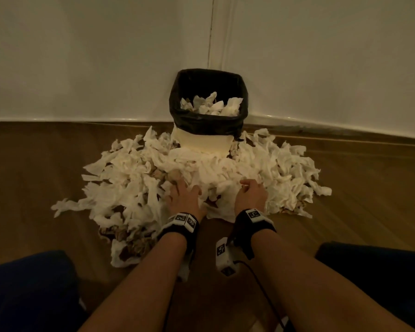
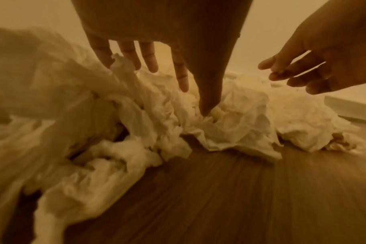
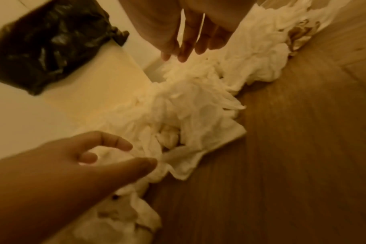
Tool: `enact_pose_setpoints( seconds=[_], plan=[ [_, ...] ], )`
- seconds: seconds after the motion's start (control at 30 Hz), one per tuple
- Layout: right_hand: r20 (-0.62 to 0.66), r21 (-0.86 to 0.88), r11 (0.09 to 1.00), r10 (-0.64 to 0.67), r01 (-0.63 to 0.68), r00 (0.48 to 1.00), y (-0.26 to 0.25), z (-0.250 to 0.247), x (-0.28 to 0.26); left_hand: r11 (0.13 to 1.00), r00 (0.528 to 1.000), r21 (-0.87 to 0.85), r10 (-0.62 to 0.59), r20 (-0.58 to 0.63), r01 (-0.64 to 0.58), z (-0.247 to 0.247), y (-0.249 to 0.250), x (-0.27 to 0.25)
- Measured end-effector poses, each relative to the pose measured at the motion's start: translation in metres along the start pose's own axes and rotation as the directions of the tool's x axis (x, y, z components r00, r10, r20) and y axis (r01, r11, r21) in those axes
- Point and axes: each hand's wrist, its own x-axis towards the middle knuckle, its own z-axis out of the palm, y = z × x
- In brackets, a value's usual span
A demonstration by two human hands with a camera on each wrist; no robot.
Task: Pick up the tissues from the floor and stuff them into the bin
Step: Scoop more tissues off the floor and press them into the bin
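Note:
A large heap of crumpled white tissues (image 1: pixel 201 168) lies on the wooden floor around a white bin (image 1: pixel 205 142) lined with a black bag (image 1: pixel 177 111); several tissues sit inside it. My left hand (image 1: pixel 185 192) is on the heap's near edge, fingers spread and straight, thumb tip touching a tissue (image 2: pixel 236 118). My right hand (image 1: pixel 249 190) hovers just right of it, fingers loosely bent, holding nothing. In the left wrist view the left hand (image 2: pixel 182 77) reaches down and the right hand (image 2: pixel 303 71) is empty. In the right wrist view the right hand (image 3: pixel 188 46) points at the tissues (image 3: pixel 178 107).
The bin stands in a corner where two white walls (image 1: pixel 82 56) meet, with a skirting board (image 1: pixel 345 130) along the floor. Bare wooden floor (image 1: pixel 357 188) lies to both sides. My knees (image 1: pixel 29 291) in dark cloth frame the near edge. A cable (image 1: pixel 261 291) trails from the right wrist.

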Motion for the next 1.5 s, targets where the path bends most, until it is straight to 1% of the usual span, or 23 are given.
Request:
enact_pose_setpoints(
  seconds=[0.13,0.17,0.23,0.27,0.3,0.37,0.47,0.53,0.63,0.7,0.77,0.9,1.0,1.07,1.13,1.2,1.23,1.27,1.33,1.4,1.43,1.47,1.5],
  plan=[
    [0.113,-0.196,0.974,-0.097,0.118,0.989,0.025,0.011,-0.014,0.997,0.997,0.062,0.036,0.066,-0.040,0.008,-0.004,-0.004],
    [0.157,-0.248,0.954,-0.134,0.170,0.978,0.030,0.013,-0.017,0.998,0.996,0.057,0.037,0.084,-0.042,0.009,-0.004,-0.004],
    [0.248,-0.372,0.880,-0.211,0.294,0.946,0.037,0.019,-0.024,0.998,0.993,0.046,0.029,0.113,-0.034,0.011,-0.005,-0.004],
    [0.277,-0.402,0.856,-0.224,0.325,0.934,0.040,0.022,-0.026,0.998,0.992,0.050,0.021,0.125,-0.027,0.011,-0.004,-0.004],
    [0.296,-0.412,0.851,-0.212,0.325,0.931,0.041,0.024,-0.029,0.998,0.991,0.058,0.015,0.135,-0.023,0.011,-0.004,-0.003],
    [0.325,-0.388,0.873,-0.171,0.296,0.930,0.044,0.028,-0.034,0.999,0.988,0.046,0.014,0.152,-0.021,0.010,-0.004,0.000],
    [0.336,-0.305,0.916,-0.154,0.262,0.929,0.049,0.028,-0.040,0.997,0.987,-0.073,-0.010,0.163,0.022,0.008,-0.007,0.004],
    [0.290,-0.266,0.938,-0.141,0.221,0.947,0.050,0.026,-0.041,0.973,0.989,-0.219,-0.043,0.143,0.074,0.008,-0.009,0.006],
    [0.201,-0.206,0.964,-0.127,0.169,0.971,0.051,0.023,-0.041,0.893,0.995,-0.438,-0.098,0.034,0.103,0.008,-0.012,0.008],
    [0.159,-0.159,0.974,-0.135,0.161,0.978,0.052,0.022,-0.041,0.861,0.988,-0.491,-0.154,-0.002,0.133,0.004,-0.013,0.013],
    [0.137,-0.132,0.979,-0.139,0.157,0.981,0.054,0.023,-0.042,0.826,0.975,-0.530,-0.220,0.013,0.193,-0.002,-0.015,0.018],
    [0.123,-0.107,0.980,-0.151,0.165,0.981,0.054,0.026,-0.043,0.782,0.970,-0.591,-0.242,0.003,0.197,-0.012,-0.019,0.024],
    [0.159,-0.142,0.968,-0.187,0.209,0.969,0.051,0.026,-0.041,0.759,0.948,-0.596,-0.318,0.010,0.261,-0.020,-0.021,0.027],
    [0.217,-0.179,0.960,-0.174,0.215,0.960,0.048,0.026,-0.038,0.702,0.927,-0.640,-0.373,0.043,0.313,-0.024,-0.023,0.029],
    [0.264,-0.195,0.957,-0.159,0.214,0.951,0.045,0.026,-0.034,0.618,0.911,-0.715,-0.409,0.061,0.326,-0.024,-0.023,0.028],
    [0.302,-0.153,0.971,-0.132,0.184,0.944,0.041,0.025,-0.028,0.480,0.894,-0.817,-0.439,0.091,0.319,-0.022,-0.023,0.026],
    [0.316,-0.122,0.978,-0.121,0.167,0.941,0.039,0.025,-0.023,0.440,0.887,-0.840,-0.450,0.101,0.319,-0.021,-0.023,0.025],
    [0.326,-0.099,0.985,-0.100,0.140,0.940,0.036,0.024,-0.018,0.445,0.888,-0.836,-0.448,0.105,0.323,-0.023,-0.024,0.024],
    [0.329,-0.116,0.988,-0.054,0.098,0.943,0.030,0.021,-0.009,0.526,0.905,-0.786,-0.415,0.096,0.325,-0.025,-0.026,0.024],
    [0.307,-0.133,0.991,0.023,0.019,0.951,0.029,0.017,-0.002,0.593,0.919,-0.735,-0.381,0.104,0.329,-0.028,-0.028,0.026],
    [0.297,-0.093,0.994,0.080,-0.054,0.952,0.031,0.017,0.001,0.605,0.922,-0.724,-0.370,0.113,0.332,-0.030,-0.029,0.027],
    [0.288,-0.009,0.989,0.142,-0.146,0.947,0.033,0.015,0.004,0.596,0.925,-0.731,-0.358,0.131,0.334,-0.031,-0.030,0.028],
    [0.286,0.093,0.967,0.203,-0.238,0.936,0.035,0.015,0.005,0.567,0.928,-0.756,-0.345,0.142,0.327,-0.032,-0.032,0.030]
  ],
)
